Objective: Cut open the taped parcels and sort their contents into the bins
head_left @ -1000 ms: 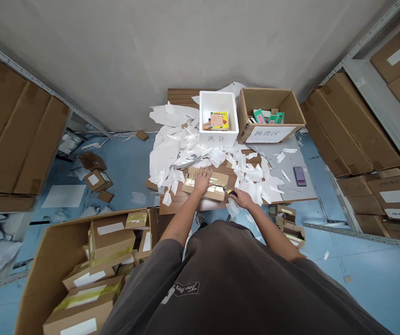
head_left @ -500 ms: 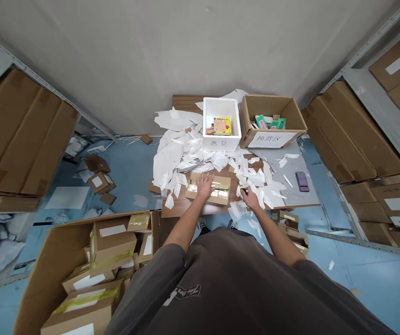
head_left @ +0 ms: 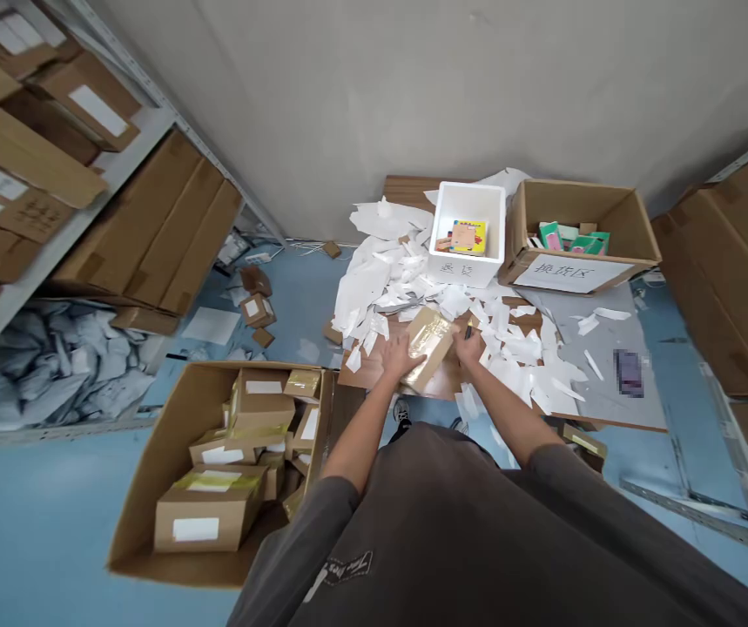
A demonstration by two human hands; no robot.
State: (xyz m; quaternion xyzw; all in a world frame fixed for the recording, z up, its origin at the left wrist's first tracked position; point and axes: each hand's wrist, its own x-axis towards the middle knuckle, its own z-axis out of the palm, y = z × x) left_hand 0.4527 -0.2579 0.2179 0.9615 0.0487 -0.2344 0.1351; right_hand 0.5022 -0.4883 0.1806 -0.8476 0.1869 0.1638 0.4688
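Observation:
A flat cardboard box (head_left: 435,335) with shiny clear tape lies turned at an angle near the table's front edge. My left hand (head_left: 400,355) grips its left side, the thumb over the top. On the other side, my right hand (head_left: 468,348) is closed around a small dark utility knife (head_left: 468,330), its tip pointing away from me. That hand is close against the box's right edge; whether it touches is hard to tell. Torn white paper scraps (head_left: 374,270) surround the box on its far and right sides.
Behind stand a white foam box (head_left: 467,272) and an open carton (head_left: 638,228), both holding small packages. A large carton (head_left: 178,557) of parcels stands at left on the blue floor. A blurred phone-like object (head_left: 628,373) lies on the right. Loaded shelves (head_left: 144,144) flank the table.
The box has turned from lying crosswise to slanting. My left hand has gone from flat on top to gripping its side, and my right hand has come near it. The view has swung left.

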